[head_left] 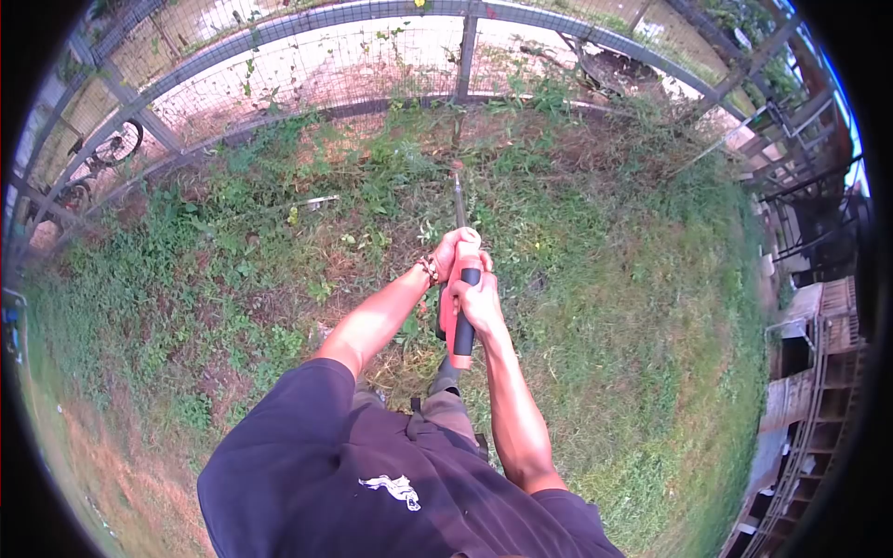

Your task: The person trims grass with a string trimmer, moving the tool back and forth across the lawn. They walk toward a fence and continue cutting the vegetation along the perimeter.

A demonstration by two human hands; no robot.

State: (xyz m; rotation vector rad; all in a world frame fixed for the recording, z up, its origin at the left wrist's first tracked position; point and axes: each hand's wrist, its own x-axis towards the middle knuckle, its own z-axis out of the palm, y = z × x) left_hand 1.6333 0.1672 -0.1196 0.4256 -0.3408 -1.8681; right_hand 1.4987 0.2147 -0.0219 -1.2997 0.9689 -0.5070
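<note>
Both hands hold a long-shafted tool [461,346] with a red body, a black grip section and a straight metal shaft; it resembles a grass trimmer, but its far end is too small to make out. My left hand [453,248], with a beaded bracelet at the wrist, is closed around its upper part, where the shaft begins. Just below and to the right, my right hand [480,301] wraps the body by the black grip. The shaft points away from me toward the fence, over grass and weeds.
A wire mesh fence [463,58] with metal rails curves across the top, leafy weeds [391,167] along its foot. A bicycle [116,147] stands at the far left. A pale stick [314,201] lies in the grass. Wooden and metal structures [807,372] line the right side.
</note>
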